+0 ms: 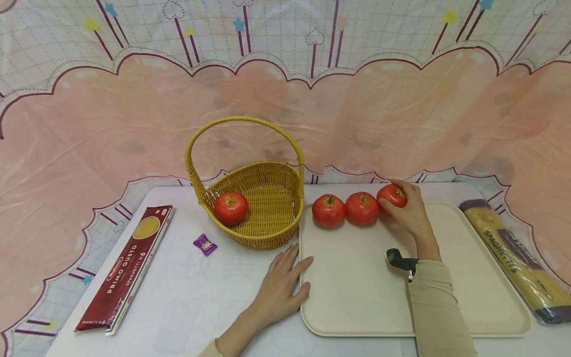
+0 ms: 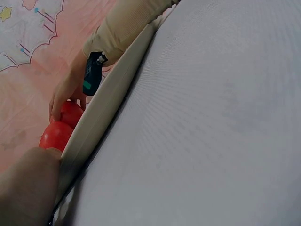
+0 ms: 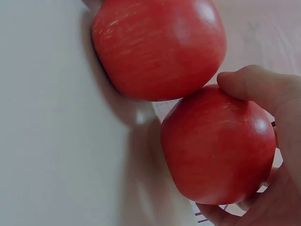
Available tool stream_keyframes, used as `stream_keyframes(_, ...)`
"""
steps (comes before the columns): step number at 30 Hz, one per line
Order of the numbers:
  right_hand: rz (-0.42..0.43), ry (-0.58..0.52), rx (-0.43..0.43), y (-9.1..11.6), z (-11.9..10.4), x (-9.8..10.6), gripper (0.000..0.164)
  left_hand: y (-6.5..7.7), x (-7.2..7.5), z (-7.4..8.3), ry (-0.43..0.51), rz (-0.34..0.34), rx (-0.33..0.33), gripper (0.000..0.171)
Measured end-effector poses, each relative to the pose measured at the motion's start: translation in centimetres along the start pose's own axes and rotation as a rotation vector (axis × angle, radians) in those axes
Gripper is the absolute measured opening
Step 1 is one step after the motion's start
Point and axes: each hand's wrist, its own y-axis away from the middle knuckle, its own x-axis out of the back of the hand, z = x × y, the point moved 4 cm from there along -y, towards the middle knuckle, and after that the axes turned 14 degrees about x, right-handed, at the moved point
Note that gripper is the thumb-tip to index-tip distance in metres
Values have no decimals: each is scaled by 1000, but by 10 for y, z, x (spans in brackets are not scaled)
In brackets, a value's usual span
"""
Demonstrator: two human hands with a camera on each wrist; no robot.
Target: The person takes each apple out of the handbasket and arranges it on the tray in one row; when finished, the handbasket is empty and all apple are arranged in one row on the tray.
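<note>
From where I stand, the right hand (image 1: pixel 412 210) has fingers and thumb curled round the rightmost apple (image 1: pixel 390 193); the thumb lies along the side facing the middle apple (image 1: pixel 362 211), while the other fingers wrap the far and outer sides; the held fruit sits over the far edge of the cream tray (image 1: pixel 352 287), though I cannot tell whether it bears on the tray; it and the middle apple look to be touching. The left apple (image 1: pixel 328 213) stands upright beside the middle one, stem up; all three are round, smooth and glossy red, with fine pale flecks.

The left hand (image 1: pixel 282 283) rests at the tray's left side, its fingers straight and slightly apart, forefinger and thumb reaching over the rim.

The tray is a smooth, shallow rectangle with rounded corners; left of it stands a yellow-brown woven basket (image 1: pixel 266 241) with a tall hooped handle, a fourth apple (image 1: pixel 231 208) inside; a shiny purple sweet (image 1: pixel 205 245) and a flat, dark-red spaghetti packet (image 1: pixel 127 270) lie farther left; a clear spaghetti bag (image 1: pixel 513 258) lies along the tray's right side.
</note>
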Motion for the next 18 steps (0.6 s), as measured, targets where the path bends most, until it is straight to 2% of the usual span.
stream_keyframes(7,-26,3,9,-1,-1,1,69,0,0,0,-11,19,-13,49)
stream_keyframes(18,-122,33,1,1,0,2,70,-1,0,0,-4,10,-9,49)
